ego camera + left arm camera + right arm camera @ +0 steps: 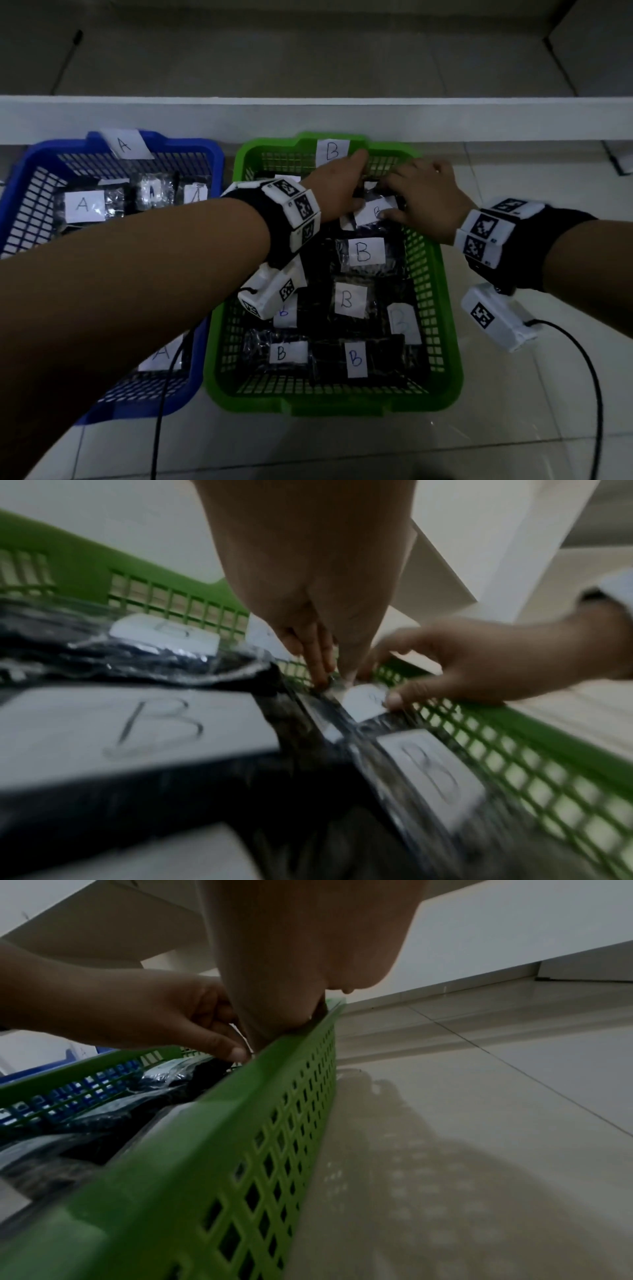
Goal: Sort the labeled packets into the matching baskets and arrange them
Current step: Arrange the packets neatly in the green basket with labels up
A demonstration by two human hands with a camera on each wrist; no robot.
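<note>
I see both hands on B packet (371, 213), upper centre, far end of green basket (442, 308). Left hand (337, 192) pinches left edge, right hand (424, 195) pinches right; long axis crosswise.

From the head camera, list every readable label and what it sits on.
"A": paper tag on the blue basket rim.
"A": labels on packets inside it, e.g..
"B": paper tag on the green basket rim.
"B": labels on packets inside it, e.g..
Wristband markers: patterns, no text.

head cam overhead, wrist cams close (share green basket (442, 294))
</note>
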